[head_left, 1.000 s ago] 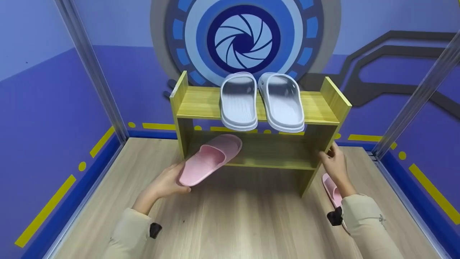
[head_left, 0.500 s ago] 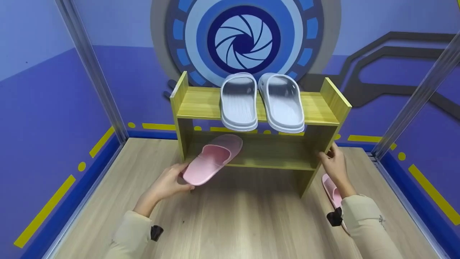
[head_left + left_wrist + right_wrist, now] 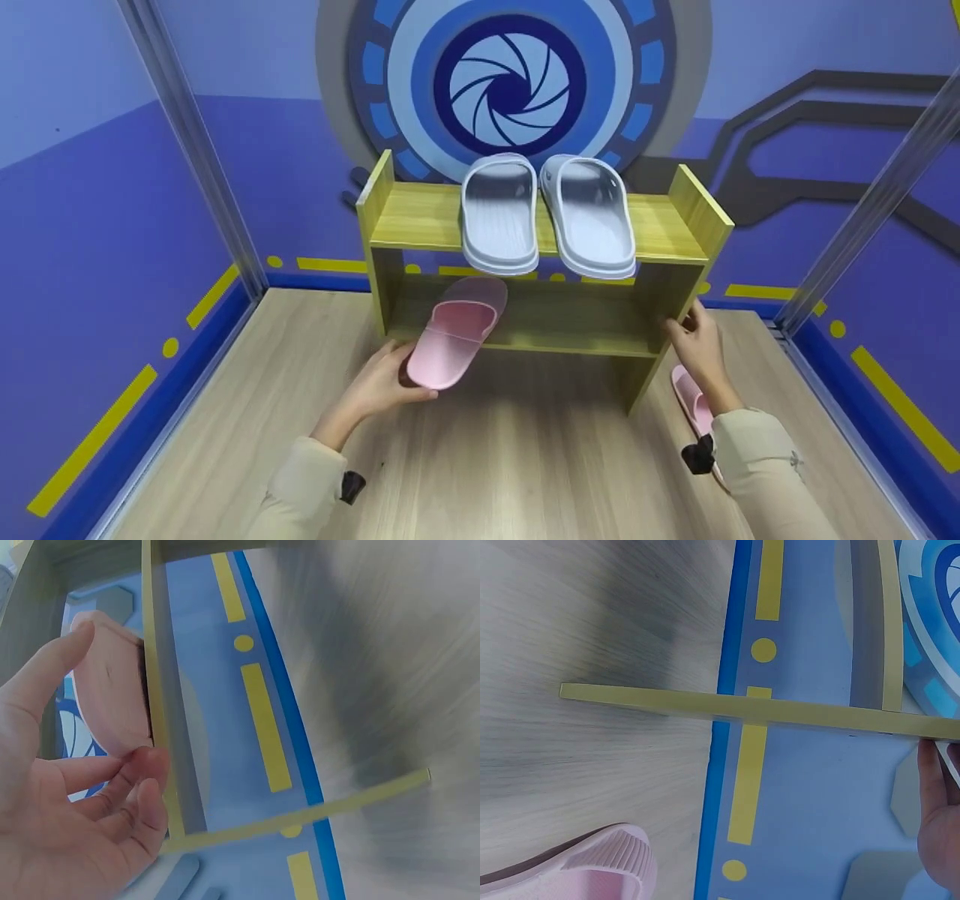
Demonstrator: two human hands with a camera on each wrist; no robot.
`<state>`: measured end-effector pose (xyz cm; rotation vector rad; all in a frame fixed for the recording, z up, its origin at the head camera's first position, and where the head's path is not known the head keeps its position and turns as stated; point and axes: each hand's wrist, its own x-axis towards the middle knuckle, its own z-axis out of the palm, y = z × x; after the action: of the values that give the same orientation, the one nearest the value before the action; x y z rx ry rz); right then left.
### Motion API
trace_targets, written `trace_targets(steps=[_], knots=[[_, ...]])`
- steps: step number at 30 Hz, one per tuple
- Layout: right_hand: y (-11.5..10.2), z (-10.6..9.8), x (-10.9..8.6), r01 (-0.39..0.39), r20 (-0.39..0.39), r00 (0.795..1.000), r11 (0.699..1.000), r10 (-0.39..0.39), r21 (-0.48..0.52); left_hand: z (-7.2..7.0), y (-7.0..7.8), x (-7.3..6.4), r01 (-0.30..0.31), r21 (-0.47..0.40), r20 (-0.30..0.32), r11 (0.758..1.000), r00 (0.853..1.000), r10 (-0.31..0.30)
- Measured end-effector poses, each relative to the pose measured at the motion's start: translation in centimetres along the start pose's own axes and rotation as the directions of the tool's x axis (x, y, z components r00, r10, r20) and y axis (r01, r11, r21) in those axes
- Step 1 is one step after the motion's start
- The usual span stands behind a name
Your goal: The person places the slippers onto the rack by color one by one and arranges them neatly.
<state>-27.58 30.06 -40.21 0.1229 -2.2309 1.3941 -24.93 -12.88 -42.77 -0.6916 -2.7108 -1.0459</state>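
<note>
A pink slipper (image 3: 442,360) points toe-first over the left part of the lower shelf (image 3: 570,319) of a small wooden shoe rack. My left hand (image 3: 379,381) pinches its heel end between thumb and fingers; the left wrist view shows the underside of the slipper (image 3: 112,690) with the hand (image 3: 82,802) around it. Beside the rack's right side panel (image 3: 686,270), my right hand (image 3: 699,346) touches the panel's outer face with its fingers; it shows only at the edge of the right wrist view. Two grey clogs (image 3: 501,217) stand side by side on the top shelf (image 3: 420,214).
A second pink slipper (image 3: 694,401) lies on the wood-look floor (image 3: 480,465) right of the rack, partly hidden by my right forearm. Blue patterned walls (image 3: 90,247) rise behind and on both sides. Metal posts (image 3: 199,142) stand at the corners.
My left hand has moved right and turned the pink slipper straighter, so its toe points more toward the back. My right hand stays at the rack's side panel.
</note>
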Motion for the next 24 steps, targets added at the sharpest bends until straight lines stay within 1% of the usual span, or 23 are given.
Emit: trace_targets(steps=[3,8,10,12,17,24], knots=[[0.3,0.0,0.1,-0.007,-0.002,1.000,1.000,0.007,-0.004,0.5,0.2,0.3,-0.008,-0.008,-0.006,1.000,1.000,0.008],[2.3,-0.1,0.7,-0.009,-0.001,1.000,1.000,0.009,-0.001,1.2,0.7,0.7,0.019,-0.027,-0.012,0.999,1.000,-0.019],[3.1,-0.1,0.9,-0.001,-0.009,1.000,1.000,0.001,-0.009,1.5,0.8,0.8,0.015,-0.032,-0.029,0.999,0.999,-0.016],[3.5,0.0,1.0,0.013,-0.020,1.000,1.000,-0.013,-0.023,1.9,0.9,1.0,0.004,-0.035,-0.052,0.999,0.999,-0.006],[3.7,0.1,1.1,0.043,-0.036,0.998,0.999,-0.044,-0.025,2.9,1.2,1.4,-0.017,-0.025,-0.098,1.000,0.995,0.015],[3.7,0.1,1.1,0.033,-0.031,0.999,0.999,-0.033,-0.014,3.7,1.5,1.9,-0.019,-0.024,-0.117,1.000,0.993,0.016]])
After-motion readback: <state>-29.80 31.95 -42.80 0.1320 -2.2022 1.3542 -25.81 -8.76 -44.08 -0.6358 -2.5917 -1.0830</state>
